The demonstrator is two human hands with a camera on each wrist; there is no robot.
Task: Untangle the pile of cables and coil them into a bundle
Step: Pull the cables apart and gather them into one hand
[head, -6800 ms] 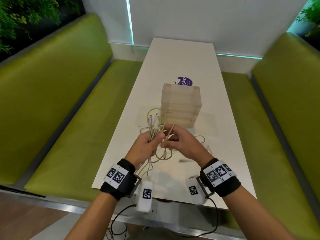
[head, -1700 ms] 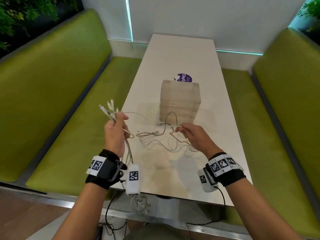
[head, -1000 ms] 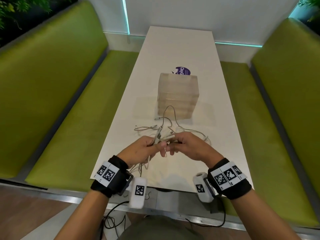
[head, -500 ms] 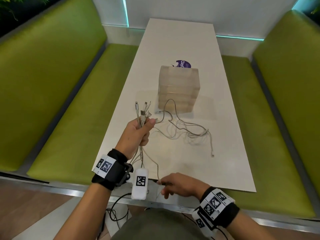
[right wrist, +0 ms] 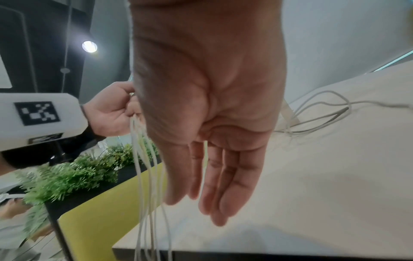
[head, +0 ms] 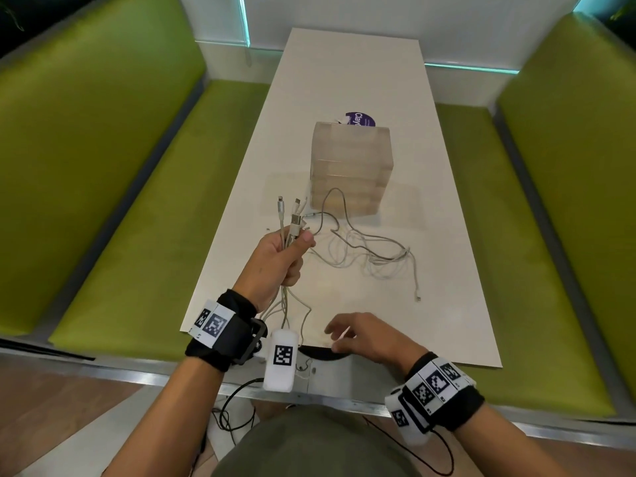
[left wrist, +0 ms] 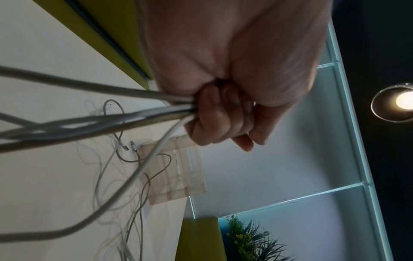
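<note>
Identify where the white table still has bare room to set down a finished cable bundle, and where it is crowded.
Free: the far end of the table beyond the translucent box, and the near-right corner beside the right hand. Crowded: the middle, where loose cables sprawl between box and left hand.

The long white table (head: 347,84) is showing a smooth, faintly glossy top that is reflecting the pale translucent plastic box (head: 351,156) standing on it, whose ribbed walls are looking frosted and matt. The thin off-white cables (head: 371,256) are lying on that top with smooth plastic-looking sheaths, a greyer one among them is looking braided in the left wrist view, and the plug ends (head: 290,215) are catching light like metal. The lime-green bench seats (head: 130,215) on the left and right are looking padded with a matt, finely grained covering, and the black wrist bands (head: 227,342) are looking like soft cloth carrying matt printed marker labels.
</note>
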